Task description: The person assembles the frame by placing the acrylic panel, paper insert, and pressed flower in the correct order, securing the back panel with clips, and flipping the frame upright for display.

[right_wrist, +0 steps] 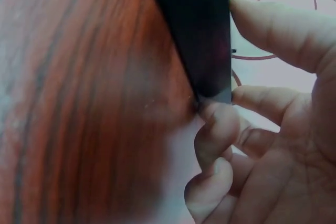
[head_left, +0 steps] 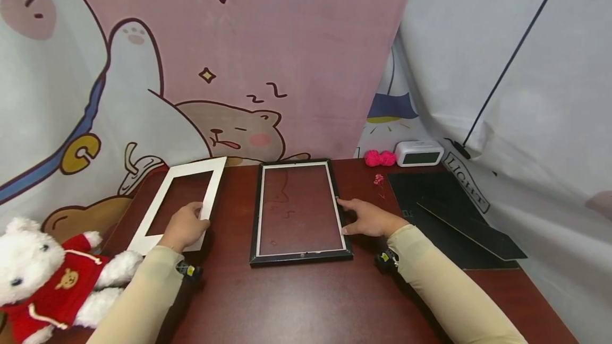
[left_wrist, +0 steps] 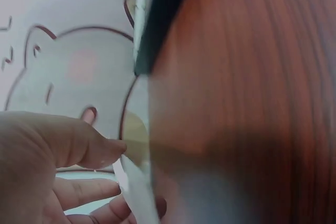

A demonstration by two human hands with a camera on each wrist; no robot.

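White mat [head_left: 212,190], left of the black frame [head_left: 287,260], seems light and bendable, best taken by its border; the left hand [head_left: 184,225] pinches its right edge, the right hand [head_left: 367,218] grips the frame's side

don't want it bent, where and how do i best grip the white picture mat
I'd probably pinch the white picture mat by its right border, where the left hand holds it. Come from the right: a gap of table separates it from the black picture frame. It looks thin and flat with a cut-out middle, leaving only narrow strips.
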